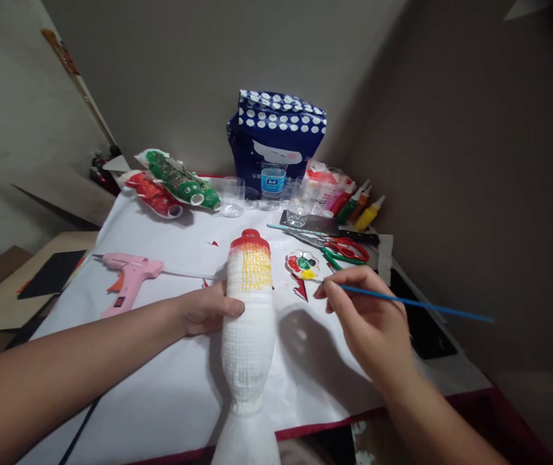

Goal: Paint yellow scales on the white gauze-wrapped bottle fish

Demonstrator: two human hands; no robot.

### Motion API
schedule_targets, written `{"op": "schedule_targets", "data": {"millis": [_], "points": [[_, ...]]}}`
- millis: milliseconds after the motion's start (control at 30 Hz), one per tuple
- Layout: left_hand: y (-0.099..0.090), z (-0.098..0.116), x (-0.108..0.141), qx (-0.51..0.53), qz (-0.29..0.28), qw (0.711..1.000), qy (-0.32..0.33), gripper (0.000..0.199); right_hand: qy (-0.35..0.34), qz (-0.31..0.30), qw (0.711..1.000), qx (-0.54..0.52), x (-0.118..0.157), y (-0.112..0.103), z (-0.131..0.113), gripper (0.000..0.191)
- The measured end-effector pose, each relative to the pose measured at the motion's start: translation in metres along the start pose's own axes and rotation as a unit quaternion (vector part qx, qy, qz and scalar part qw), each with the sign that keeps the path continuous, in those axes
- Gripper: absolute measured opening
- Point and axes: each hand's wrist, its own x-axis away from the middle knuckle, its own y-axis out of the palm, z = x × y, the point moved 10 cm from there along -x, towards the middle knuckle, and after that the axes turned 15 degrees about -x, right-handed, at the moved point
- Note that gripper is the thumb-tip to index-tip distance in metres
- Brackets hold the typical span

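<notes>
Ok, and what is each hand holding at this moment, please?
Left hand: closed around the side of the white bottle shape.
Right hand: closed, fingers pinching the blue paintbrush.

A pink glue gun [135,272] lies near the left edge of the desk [160,400]; a navy bag [276,134] stands at its far edge, red-handled scissors [347,240] toward its right.

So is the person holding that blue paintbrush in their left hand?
No, the blue paintbrush is in the right hand.
</notes>
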Motion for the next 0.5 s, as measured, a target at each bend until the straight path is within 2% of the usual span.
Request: {"op": "schedule_targets", "data": {"millis": [67, 133, 267, 500], "points": [[0.002, 0.001, 0.0, -0.001, -0.002, 1.0, 0.001, 0.05, -0.056, 0.008, 0.996, -0.068, 0.017, 0.011, -0.024, 0.007], [0.004, 0.002, -0.001, -0.005, -0.007, 1.0, 0.0, 0.052, -0.092, 0.004, 0.991, -0.094, 0.029, 0.023, -0.036, 0.013], [0.006, 0.003, -0.002, -0.025, -0.01, 1.0, 0.005, 0.065, -0.057, -0.008, 0.992, -0.113, 0.032, 0.042, -0.024, 0.012], [0.01, 0.006, -0.003, -0.037, -0.019, 0.999, 0.017, 0.073, -0.019, -0.004, 0.985, -0.173, 0.027, 0.045, -0.006, 0.007]]}}
